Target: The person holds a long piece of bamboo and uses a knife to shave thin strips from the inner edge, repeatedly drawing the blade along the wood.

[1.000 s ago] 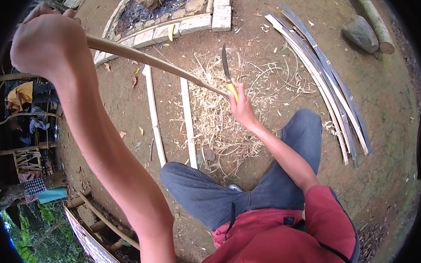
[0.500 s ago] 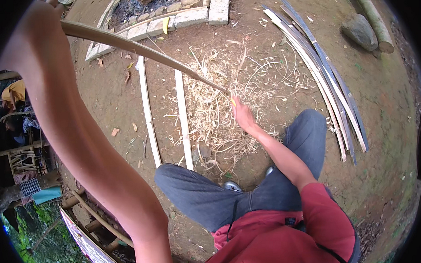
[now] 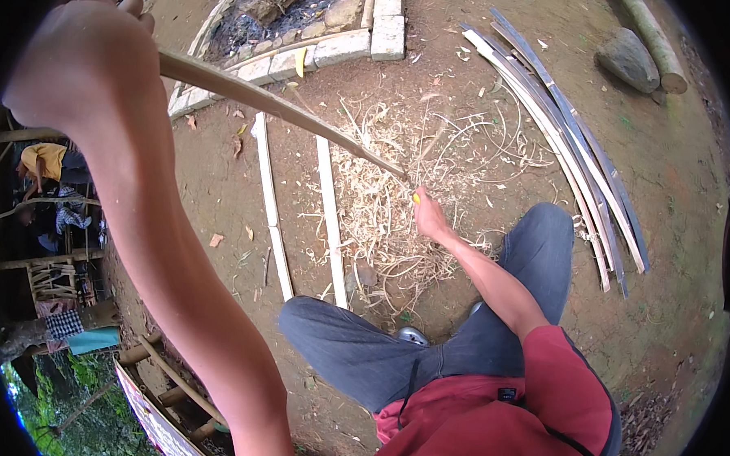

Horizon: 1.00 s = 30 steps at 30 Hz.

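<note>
Raised at the upper left, my left hand (image 3: 91, 65) is closed round one end of a long bamboo strip (image 3: 280, 108). The strip slants down to the right across my front, and its far end lies just short of my right hand (image 3: 432, 216). That hand is closed on a tool with a yellow handle (image 3: 417, 198); only a bit of yellow shows, and the rest of the tool is hidden or too blurred to make out. Beneath the strip's end, a heap of pale curled shavings (image 3: 374, 204) covers the ground.
Two pale strips (image 3: 330, 218) lie on the dirt left of the shavings. A bundle of long dark and pale strips (image 3: 560, 139) lies at the right. Beyond are a stone-edged fire pit (image 3: 340, 49), a grey rock (image 3: 627, 58) and a log (image 3: 654, 41). People (image 3: 46, 165) are at far left.
The whole view has shifted slightly. My left hand and the strip's upper end have moved to the right; my right hand stays near the strip's lower end.
</note>
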### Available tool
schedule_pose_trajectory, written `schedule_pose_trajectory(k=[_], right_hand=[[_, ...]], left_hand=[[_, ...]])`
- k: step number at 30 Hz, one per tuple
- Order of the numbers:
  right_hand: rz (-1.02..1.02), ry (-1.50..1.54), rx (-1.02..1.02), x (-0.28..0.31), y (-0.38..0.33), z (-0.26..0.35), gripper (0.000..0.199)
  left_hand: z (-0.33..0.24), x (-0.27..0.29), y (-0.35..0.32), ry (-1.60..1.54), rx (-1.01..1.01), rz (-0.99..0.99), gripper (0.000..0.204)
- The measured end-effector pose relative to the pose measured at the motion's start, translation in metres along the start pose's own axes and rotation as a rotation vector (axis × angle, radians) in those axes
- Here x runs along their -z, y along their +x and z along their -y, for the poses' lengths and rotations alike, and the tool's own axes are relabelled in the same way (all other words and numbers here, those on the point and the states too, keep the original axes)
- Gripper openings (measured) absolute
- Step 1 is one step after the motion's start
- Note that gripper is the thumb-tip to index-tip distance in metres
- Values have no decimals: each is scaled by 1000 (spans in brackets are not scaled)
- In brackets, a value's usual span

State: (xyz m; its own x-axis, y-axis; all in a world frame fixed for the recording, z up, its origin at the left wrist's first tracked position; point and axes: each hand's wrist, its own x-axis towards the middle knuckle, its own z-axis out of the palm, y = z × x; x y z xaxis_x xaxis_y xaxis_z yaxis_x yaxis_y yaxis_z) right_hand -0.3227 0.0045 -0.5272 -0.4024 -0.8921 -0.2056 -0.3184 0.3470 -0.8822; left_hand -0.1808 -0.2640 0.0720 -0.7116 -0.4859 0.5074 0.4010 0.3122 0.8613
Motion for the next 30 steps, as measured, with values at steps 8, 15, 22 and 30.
schedule_pose_trajectory(k=[8, 15, 22, 30], right_hand=[[-61, -76, 31, 9, -14, -21, 41], [8, -2, 86, 31, -13, 60, 45], [156, 109, -112, 12, -10, 43, 37], [123, -108, -182, 6, -18, 13, 38]], left_hand=[[48, -116, 0, 541, -210, -578, 21], [39, -90, 2, 662, -273, -600, 22], [34, -63, 1, 602, -262, -595, 24], [39, -49, 5, 551, -259, -604, 29]])
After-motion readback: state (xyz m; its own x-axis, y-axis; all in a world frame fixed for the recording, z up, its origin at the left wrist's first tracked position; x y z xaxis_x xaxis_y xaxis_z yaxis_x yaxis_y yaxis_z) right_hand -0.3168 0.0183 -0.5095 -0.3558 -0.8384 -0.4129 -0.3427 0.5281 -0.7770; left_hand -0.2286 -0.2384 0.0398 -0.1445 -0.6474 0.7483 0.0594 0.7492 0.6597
